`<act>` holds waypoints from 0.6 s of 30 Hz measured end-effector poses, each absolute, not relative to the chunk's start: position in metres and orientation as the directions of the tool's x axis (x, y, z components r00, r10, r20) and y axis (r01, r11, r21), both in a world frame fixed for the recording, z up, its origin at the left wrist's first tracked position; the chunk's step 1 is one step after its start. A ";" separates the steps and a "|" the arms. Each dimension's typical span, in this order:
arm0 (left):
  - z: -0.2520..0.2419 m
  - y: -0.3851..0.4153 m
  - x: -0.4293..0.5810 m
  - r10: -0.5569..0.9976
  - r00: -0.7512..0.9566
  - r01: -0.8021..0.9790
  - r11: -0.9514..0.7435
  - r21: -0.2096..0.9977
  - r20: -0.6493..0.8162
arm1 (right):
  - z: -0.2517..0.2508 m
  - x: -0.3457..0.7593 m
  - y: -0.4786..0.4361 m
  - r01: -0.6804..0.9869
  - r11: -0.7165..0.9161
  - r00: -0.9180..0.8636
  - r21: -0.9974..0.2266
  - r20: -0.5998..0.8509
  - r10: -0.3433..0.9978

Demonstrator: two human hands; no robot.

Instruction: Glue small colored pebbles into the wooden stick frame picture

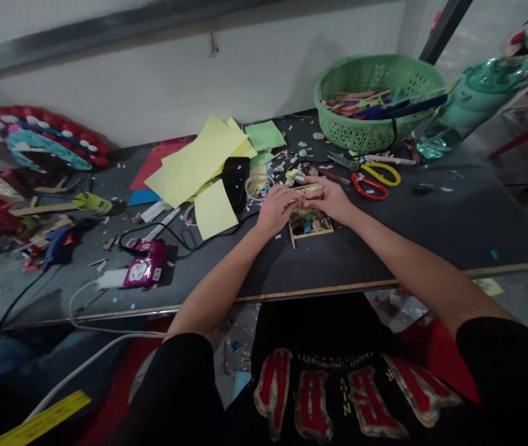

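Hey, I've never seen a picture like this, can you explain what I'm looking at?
There's no machine here, just a person's two bare hands. The single picture comes from a camera worn on that person's head, looking forward and down, so their arms reach away from you. On the dark table lie yellow paper, scissors with red and yellow handles, a purple plug adapter and small scraps; a green basket stands toward the back. The left hand and right hand are both on a small wooden frame containing stones; the fingers hide exactly how it's gripped.
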State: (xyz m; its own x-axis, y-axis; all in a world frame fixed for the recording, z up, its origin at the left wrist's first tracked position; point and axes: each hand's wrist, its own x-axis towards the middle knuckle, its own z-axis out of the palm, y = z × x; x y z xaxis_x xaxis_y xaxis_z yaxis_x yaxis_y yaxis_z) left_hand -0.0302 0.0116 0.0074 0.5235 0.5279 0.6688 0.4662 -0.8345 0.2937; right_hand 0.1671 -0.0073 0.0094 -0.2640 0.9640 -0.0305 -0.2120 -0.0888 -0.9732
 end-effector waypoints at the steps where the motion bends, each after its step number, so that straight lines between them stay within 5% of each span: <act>1: 0.007 0.011 -0.030 0.532 0.521 0.468 -0.832 0.297 0.668 | 0.009 0.167 -0.007 -0.211 -0.087 -0.266 -0.974 -0.028 0.964; 18: 0.016 0.003 -0.032 0.449 0.526 0.524 -0.840 0.139 0.722 | 0.012 0.168 -0.007 -0.244 -0.110 -0.280 -0.964 -0.039 0.959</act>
